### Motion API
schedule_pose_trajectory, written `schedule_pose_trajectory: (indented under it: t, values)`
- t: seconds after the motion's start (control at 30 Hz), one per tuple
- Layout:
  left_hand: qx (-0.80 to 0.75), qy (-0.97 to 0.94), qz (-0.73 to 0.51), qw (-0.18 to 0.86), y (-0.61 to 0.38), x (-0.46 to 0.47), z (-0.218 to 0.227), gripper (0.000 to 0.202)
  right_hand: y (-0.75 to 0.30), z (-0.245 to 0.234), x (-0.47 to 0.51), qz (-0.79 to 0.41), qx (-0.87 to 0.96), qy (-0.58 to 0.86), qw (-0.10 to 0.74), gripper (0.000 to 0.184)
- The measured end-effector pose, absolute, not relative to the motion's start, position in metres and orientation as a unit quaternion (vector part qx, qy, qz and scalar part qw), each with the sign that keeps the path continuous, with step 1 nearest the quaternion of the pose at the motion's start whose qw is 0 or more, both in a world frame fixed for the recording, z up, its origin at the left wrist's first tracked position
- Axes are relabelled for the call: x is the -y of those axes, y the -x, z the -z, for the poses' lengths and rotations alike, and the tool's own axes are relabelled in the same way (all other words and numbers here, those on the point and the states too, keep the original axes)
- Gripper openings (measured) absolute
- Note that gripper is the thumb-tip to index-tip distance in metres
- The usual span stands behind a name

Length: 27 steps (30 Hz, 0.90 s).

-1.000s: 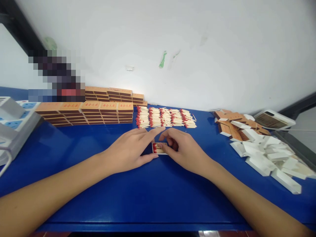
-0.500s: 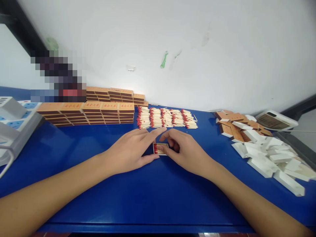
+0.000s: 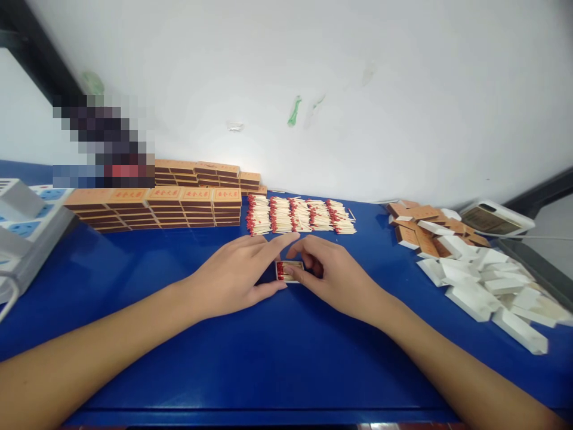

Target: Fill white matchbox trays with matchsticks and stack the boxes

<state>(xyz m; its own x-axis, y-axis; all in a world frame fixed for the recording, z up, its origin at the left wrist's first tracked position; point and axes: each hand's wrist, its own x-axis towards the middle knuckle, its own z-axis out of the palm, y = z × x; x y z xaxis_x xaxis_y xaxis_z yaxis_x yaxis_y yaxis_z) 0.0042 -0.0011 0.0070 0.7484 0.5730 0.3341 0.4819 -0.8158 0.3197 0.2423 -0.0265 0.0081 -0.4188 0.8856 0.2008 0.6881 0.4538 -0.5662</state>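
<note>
A small white matchbox tray [image 3: 301, 282] lies on the blue table, filled with red-headed matches [image 3: 281, 270]. My left hand [image 3: 233, 272] holds the tray's left end, thumb at the near edge and a finger at the far edge, with its index finger stretched above. My right hand [image 3: 333, 269] is curled at the tray's right side, its thumb pressed on the matches and its other fingers bent, partly hidden. Just behind the hands lie several bundles of loose matches [image 3: 302, 215] in a row, heads mostly to the left.
Stacked matchboxes [image 3: 197, 206] stand at the back left, beside a white power strip [image 3: 40, 251]. On the right lie a heap of orange matchbox sleeves [image 3: 423, 230], a pile of white trays [image 3: 483, 286] and a white device [image 3: 496, 216]. A white wall [image 3: 358, 89] bounds the back.
The view has shifted slightly. Both hands keep nearly the same pose at the tray; the right thumb has moved very slightly on the matches.
</note>
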Motion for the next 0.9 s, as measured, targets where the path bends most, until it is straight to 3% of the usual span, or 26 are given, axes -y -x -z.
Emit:
schedule_pose_trajectory:
  t: [0.9]
  values:
    - [-0.311, -0.92, -0.202, 0.125, -0.0003, -0.0017, -0.0046, 0.069, -0.2502, -0.0094, 0.0172, -0.183, 0.81, 0.485, 0.276, 0.011]
